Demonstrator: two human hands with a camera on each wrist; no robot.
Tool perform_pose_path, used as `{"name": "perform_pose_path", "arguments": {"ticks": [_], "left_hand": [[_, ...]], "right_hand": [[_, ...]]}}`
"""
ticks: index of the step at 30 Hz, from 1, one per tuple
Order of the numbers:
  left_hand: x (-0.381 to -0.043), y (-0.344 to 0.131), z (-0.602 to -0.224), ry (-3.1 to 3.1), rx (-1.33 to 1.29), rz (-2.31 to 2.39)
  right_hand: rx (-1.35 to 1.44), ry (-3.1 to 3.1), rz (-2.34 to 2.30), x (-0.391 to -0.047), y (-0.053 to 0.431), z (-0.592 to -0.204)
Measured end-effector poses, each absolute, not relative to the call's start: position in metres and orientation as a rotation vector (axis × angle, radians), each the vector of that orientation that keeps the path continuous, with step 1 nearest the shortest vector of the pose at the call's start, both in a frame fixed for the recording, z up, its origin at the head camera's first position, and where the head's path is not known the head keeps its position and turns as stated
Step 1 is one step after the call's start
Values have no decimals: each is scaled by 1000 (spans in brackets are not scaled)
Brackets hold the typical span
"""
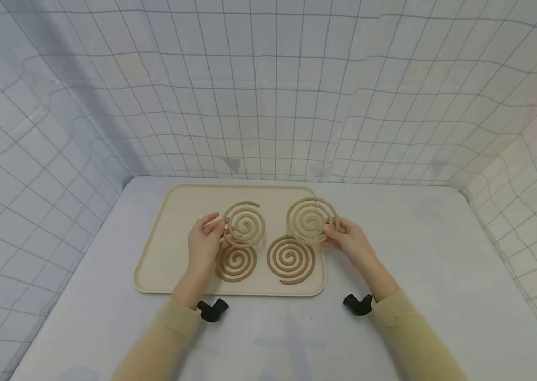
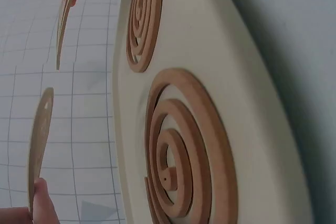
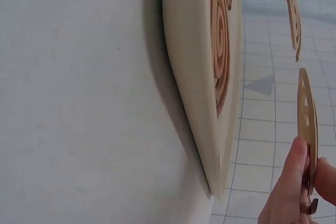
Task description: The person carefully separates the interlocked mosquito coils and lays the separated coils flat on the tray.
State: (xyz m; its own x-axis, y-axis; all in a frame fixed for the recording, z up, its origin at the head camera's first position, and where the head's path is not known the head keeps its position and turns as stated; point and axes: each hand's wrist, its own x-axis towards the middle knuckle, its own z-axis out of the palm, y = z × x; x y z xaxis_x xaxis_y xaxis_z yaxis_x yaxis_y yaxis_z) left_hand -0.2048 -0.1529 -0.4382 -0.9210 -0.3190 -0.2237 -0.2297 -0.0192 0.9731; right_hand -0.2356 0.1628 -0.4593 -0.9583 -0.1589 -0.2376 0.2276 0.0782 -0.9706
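Note:
My left hand point(image 1: 205, 238) pinches a pale brown mosquito coil point(image 1: 262, 226) by its left side, raised above the tray point(image 1: 178, 211). On the other side my right hand point(image 1: 351, 241) holds a second mosquito coil point(image 1: 289, 218) at its right edge, between thumb and fingers. Both wrist views show these coils nearly edge-on, as in the right-hand coil point(image 3: 304, 98) and the left-hand coil point(image 2: 39, 135). Two darker coils lie flat on the tray: the left one point(image 1: 224, 271), partly covered by the raised coil in the head view, and the right one point(image 1: 312, 260).
The cream tray has a raised rim and sits on a white-covered table point(image 1: 406, 254). Grid-patterned white cloth point(image 1: 268, 106) encloses the table at the back and sides. Black wrist mounts point(image 1: 213, 310) show at both sleeves.

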Motion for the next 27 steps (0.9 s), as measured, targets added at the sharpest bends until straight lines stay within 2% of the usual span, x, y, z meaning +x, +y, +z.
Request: {"name": "perform_pose_path", "arguments": {"ticks": [18, 27], "left_hand": [[-257, -175, -441, -2415, 581, -1983], [-271, -181, -444, -2459, 690, -2032]], "right_hand": [[106, 2223, -1726, -282, 146, -454], [97, 2217, -1652, -294, 136, -451]]}}
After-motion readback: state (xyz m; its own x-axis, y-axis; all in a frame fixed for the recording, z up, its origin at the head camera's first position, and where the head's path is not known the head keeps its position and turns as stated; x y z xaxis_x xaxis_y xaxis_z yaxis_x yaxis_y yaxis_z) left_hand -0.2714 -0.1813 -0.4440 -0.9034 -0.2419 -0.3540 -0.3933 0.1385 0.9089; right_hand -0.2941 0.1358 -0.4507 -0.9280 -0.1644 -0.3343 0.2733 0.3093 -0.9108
